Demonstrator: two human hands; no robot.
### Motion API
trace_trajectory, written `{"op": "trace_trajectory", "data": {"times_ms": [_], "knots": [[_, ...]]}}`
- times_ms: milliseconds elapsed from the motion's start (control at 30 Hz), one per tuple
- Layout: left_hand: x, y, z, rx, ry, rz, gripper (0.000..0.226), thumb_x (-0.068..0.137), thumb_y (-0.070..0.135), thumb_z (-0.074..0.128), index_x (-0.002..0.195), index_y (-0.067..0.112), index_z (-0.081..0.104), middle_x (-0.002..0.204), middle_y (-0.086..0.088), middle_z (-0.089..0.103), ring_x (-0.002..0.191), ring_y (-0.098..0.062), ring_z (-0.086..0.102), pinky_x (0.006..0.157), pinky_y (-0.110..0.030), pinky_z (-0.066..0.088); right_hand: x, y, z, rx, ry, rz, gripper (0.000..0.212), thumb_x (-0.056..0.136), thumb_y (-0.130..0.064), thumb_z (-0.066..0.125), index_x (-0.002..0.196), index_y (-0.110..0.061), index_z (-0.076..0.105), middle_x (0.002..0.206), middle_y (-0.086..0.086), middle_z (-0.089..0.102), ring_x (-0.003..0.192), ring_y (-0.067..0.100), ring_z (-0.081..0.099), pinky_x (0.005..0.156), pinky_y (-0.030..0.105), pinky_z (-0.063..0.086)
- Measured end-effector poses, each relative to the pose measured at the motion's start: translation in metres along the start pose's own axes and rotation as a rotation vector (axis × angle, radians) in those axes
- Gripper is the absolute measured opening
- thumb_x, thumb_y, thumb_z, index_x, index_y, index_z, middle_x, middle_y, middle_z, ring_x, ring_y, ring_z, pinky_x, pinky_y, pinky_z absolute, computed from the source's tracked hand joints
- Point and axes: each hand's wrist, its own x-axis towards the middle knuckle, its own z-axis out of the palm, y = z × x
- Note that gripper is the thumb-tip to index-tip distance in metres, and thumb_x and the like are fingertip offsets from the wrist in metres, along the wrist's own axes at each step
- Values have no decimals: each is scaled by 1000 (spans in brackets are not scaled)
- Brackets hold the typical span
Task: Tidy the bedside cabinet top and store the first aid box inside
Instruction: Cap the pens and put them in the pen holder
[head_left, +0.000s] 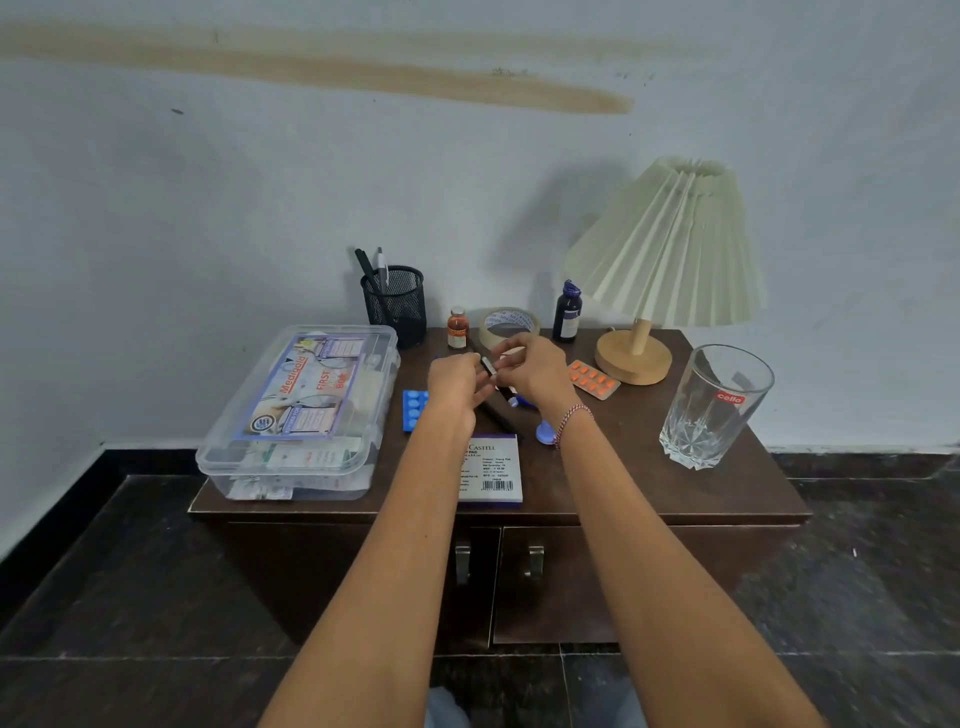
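Note:
The clear plastic first aid box (298, 415) lies closed on the left of the dark wooden cabinet top (649, 478). Both my hands meet above the middle of the top. My left hand (454, 382) and my right hand (530, 366) hold a small dark pen-like thing (488, 367) between their fingertips. Below them lie a black pen (501, 415), a blue-tipped item (519, 401), a blue tablet strip (414, 409) and a sticky note pad (491, 470).
At the back stand a mesh pen holder (396, 304), a small orange bottle (457, 328), a tape roll (508, 325), a dark bottle (567, 313) and a lamp (660, 260). An orange tablet strip (593, 380) and a glass (714, 408) are on the right. Two cabinet doors with handles (532, 561) are shut.

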Motion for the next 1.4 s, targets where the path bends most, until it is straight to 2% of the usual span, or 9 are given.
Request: {"op": "trace_trajectory", "data": {"times_ms": [100,300,367,467,600,700,867,1200,1400], "knots": [[-3,-2,-1,-40,-1,80,13,92,-2,51,104,1,55,84,-12,63,50,-8,62,46,-16,51,-3,-2,-5,46,-15,-62,34,75,5,70,102,-12,63,93,6,68,91,18,66,75,21,51],[-4,-8,-4,25,26,222,27,86,2,64,111,-9,61,95,-16,67,77,-21,66,76,-27,58,-9,-5,-16,113,-106,-197,34,75,5,72,102,-12,61,93,9,70,83,16,67,79,22,55],[-4,-7,-7,23,61,247,24,85,4,66,107,-7,63,94,-15,67,73,-18,65,69,-23,57,-10,-4,-21,109,-120,-214,32,76,2,72,103,-11,61,91,8,70,81,13,66,80,22,55],[-1,-9,-13,40,180,278,23,85,9,67,106,0,65,80,-2,65,67,-8,61,65,-21,54,-9,5,-24,-130,30,-212,24,79,-1,70,101,-10,65,93,11,72,87,16,67,86,29,53],[0,-10,-14,180,198,351,23,85,14,68,106,5,68,87,-4,67,82,-19,65,87,-39,55,-8,18,-23,-551,62,-139,25,85,-4,57,101,-19,67,106,7,69,99,22,63,86,35,52],[-3,-7,-15,244,188,398,24,86,15,67,107,5,68,97,-11,70,89,-24,66,89,-44,54,-9,18,-18,-688,38,-129,29,86,-4,53,107,-19,64,116,7,64,109,25,58,81,33,47],[-6,-6,-13,316,153,412,27,86,13,66,111,5,67,103,-13,70,91,-23,66,92,-42,53,-8,17,-13,-829,65,-137,34,85,-3,59,117,-14,59,123,12,59,117,29,52,88,36,47],[-7,0,-19,350,80,401,14,86,12,66,99,12,69,73,2,65,72,-19,61,88,-47,54,-6,16,-13,-769,81,-152,34,85,-1,60,116,-16,61,123,11,59,116,27,54,89,36,47],[-4,6,-25,483,44,444,27,84,13,68,109,5,68,106,-14,70,101,-29,65,94,-45,50,-10,-13,-27,-247,124,-290,22,83,-8,63,104,-14,70,92,0,68,85,11,60,75,19,44]]}}
